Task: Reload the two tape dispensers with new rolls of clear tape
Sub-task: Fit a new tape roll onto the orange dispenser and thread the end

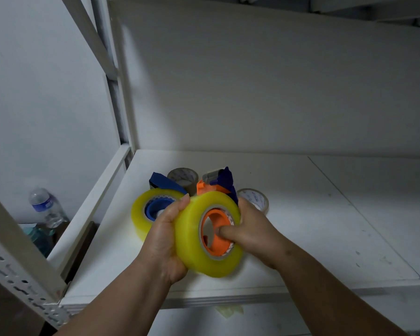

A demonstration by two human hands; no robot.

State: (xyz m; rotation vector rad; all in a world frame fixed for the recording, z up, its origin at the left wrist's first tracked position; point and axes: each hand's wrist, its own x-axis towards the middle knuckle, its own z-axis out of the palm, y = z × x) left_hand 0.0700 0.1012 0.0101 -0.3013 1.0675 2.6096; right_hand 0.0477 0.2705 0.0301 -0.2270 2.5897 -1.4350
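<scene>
Tape roll (pixel 194 241), glossy yellowish cylinder, is held above the shelf (pixel 325 226), clamped between left hand (pixel 164 241) and right hand (pixel 246 229), a right finger hooked into the ribbed orange hub (pixel 216 224). Risk is judged: the slick film could slip or seat crooked. A second loaded roll (pixel 143 209) with a blue hub is noted just left of it.

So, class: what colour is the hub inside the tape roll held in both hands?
Orange. The hub inside the yellowish roll shows best in the head view.
</scene>
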